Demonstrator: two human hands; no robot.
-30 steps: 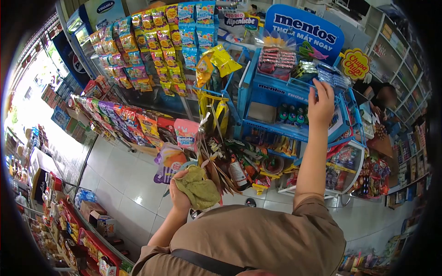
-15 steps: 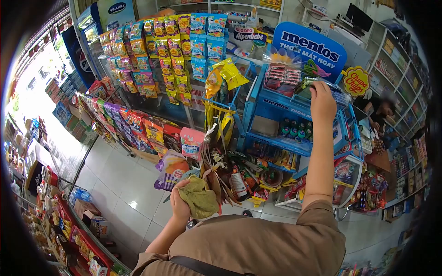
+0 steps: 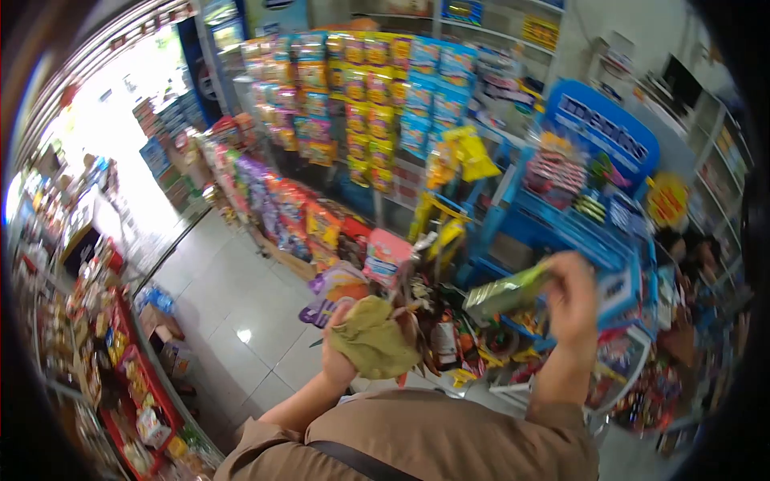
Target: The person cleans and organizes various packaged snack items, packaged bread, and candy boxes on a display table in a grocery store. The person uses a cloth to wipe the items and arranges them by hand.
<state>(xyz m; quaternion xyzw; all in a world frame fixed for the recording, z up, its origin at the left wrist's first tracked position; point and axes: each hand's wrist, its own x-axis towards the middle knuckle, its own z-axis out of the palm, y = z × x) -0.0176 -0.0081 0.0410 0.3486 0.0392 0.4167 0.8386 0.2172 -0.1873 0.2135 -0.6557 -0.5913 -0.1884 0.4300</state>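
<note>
My left hand (image 3: 338,357), blurred a little, grips a crumpled olive-yellow cloth (image 3: 375,341) in front of my body. Right behind the cloth are brown leaf-like strips (image 3: 421,293), a purple snack pouch (image 3: 329,287) and a pink candy bag (image 3: 387,256). My right hand (image 3: 573,297) is closed on one end of a flat green pack (image 3: 509,295), which points to the left, tilted, in front of the blue candy rack (image 3: 553,216). Motion blur hides the print on the pack. Red-and-white packs (image 3: 555,172) fill the rack's top tray.
Strips of candy bags (image 3: 369,88) hang on the left of the counter, with a row of snack bags (image 3: 273,192) below. Another goods shelf (image 3: 132,377) stands at left. The tiled floor (image 3: 241,301) shows between. At far right sits a person (image 3: 698,256).
My right hand has come down from the rack's top tray with the green pack in it. My view has turned left, and the cloth stays in my left hand.
</note>
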